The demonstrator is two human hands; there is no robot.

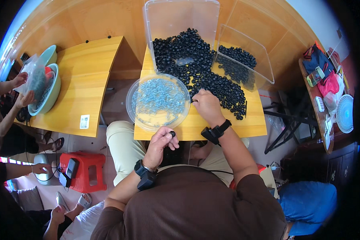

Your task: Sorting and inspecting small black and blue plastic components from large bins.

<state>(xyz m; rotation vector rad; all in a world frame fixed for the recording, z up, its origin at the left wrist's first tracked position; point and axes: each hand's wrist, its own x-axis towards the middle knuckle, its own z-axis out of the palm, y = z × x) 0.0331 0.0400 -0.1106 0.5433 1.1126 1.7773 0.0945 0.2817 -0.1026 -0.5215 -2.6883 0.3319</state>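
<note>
Your left hand (161,141) pinches one black ring (172,134) just below the clear bowl (158,102) of blue parts; your right hand (206,105) has its fingers curled into the ring pile (212,76) beside it. A loose pinch could drop it off the bench (228,126).

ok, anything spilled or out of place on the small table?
Black rings lie loose in a heap on the small table, spreading out of the tipped clear bin toward the right edge. Two strays sit on the next table. Nothing looks damaged.
</note>
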